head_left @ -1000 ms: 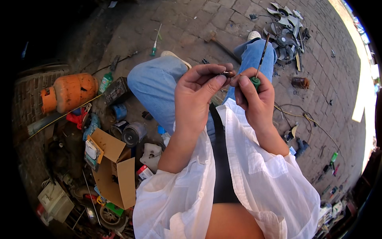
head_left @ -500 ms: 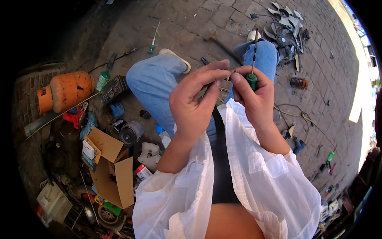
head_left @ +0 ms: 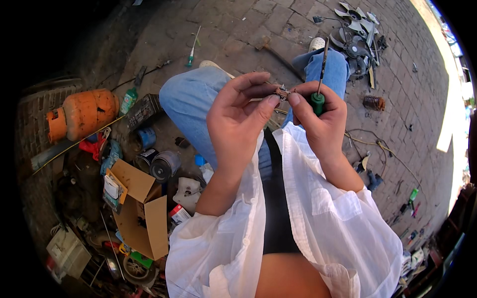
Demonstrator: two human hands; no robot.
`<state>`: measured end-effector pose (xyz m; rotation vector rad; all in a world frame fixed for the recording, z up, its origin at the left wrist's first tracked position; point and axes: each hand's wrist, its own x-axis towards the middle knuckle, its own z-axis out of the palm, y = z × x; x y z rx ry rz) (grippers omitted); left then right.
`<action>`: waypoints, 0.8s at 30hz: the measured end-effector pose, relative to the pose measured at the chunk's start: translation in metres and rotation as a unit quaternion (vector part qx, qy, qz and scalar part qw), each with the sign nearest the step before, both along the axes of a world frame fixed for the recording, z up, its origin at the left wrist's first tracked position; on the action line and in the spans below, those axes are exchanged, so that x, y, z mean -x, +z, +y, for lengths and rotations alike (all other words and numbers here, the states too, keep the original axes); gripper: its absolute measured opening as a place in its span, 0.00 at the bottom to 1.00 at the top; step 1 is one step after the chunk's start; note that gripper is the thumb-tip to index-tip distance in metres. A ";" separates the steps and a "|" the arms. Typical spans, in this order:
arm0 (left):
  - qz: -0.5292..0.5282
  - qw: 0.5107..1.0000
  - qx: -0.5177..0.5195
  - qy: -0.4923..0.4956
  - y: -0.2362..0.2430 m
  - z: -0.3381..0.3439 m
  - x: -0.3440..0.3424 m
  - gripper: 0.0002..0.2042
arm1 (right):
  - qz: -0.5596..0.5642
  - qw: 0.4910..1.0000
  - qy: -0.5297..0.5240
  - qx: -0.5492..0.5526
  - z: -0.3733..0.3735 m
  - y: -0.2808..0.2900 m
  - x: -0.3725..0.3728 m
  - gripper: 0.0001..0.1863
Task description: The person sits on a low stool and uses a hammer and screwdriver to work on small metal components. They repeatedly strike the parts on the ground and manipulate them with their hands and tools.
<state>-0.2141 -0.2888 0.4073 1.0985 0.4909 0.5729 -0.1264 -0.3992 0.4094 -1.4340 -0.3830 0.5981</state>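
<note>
Between my two hands, above my knees, is a small brownish metal part (head_left: 282,92) with a shiny bit on it. My left hand (head_left: 239,115) pinches it between thumb and fingers. My right hand (head_left: 320,116) is closed round a screwdriver (head_left: 318,103) with a green handle, its dark shaft pointing up and away from me. The right thumb and fingertip also touch the right end of the small part. Its exact kind is too small to make out.
Left of me stand an orange gas cylinder (head_left: 92,114), paint cans (head_left: 164,166) and an open cardboard box (head_left: 156,226). Ahead lie another screwdriver (head_left: 192,52) and a hammer (head_left: 278,57). Fan blades (head_left: 354,47), a copper coil (head_left: 373,103) and a cable (head_left: 382,145) lie to the right.
My left hand has turned and its fingers have shifted, so the small part now shows between the hands. The screwdriver in my right hand has moved slightly right and down.
</note>
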 end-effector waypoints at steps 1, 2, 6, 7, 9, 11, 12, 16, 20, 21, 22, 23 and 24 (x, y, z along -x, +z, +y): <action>-0.007 1.000 0.011 -0.002 0.000 0.000 0.000 0.17 | 0.002 1.000 0.002 0.001 0.000 0.000 0.000 0.06; -0.013 1.000 0.021 -0.004 0.001 0.001 0.001 0.17 | 0.004 1.000 0.004 0.001 0.000 0.000 0.000 0.06; -0.007 1.000 0.024 -0.013 0.008 0.001 0.001 0.16 | 0.132 0.990 0.047 -0.033 -0.005 0.004 -0.004 0.07; -0.003 1.000 0.014 -0.015 0.008 0.001 0.002 0.16 | 0.167 0.983 0.059 -0.043 -0.006 0.004 -0.005 0.08; 0.003 1.000 -0.006 -0.019 0.007 0.000 0.003 0.16 | 0.231 0.967 0.082 -0.067 -0.008 0.003 -0.007 0.08; 0.003 1.000 -0.014 -0.020 0.007 -0.001 0.004 0.16 | 0.287 0.947 0.105 -0.094 -0.011 0.000 -0.010 0.07; 0.004 1.000 -0.019 -0.019 0.007 -0.002 0.004 0.16 | 0.279 0.950 0.100 -0.094 -0.011 -0.001 -0.009 0.07; -0.008 1.000 -0.020 -0.001 0.009 -0.007 0.004 0.15 | 0.268 0.954 0.085 -0.104 -0.011 -0.003 -0.005 0.07; -0.016 0.998 -0.061 -0.009 0.008 -0.005 0.008 0.15 | 0.331 0.924 0.131 -0.140 -0.015 -0.006 -0.007 0.07; -0.021 0.997 -0.077 -0.013 0.007 -0.005 0.008 0.15 | 0.334 0.921 0.137 -0.147 -0.016 -0.006 -0.008 0.07; -0.032 0.996 -0.079 -0.015 0.006 -0.005 0.009 0.16 | 0.337 0.918 0.143 -0.154 -0.016 -0.006 -0.008 0.07; -0.043 0.996 -0.081 -0.017 0.006 -0.006 0.009 0.16 | 0.340 0.914 0.149 -0.161 -0.017 -0.006 -0.007 0.07; -0.054 0.995 -0.083 -0.020 0.006 -0.006 0.008 0.17 | 0.335 0.915 0.148 -0.169 -0.017 -0.007 -0.007 0.07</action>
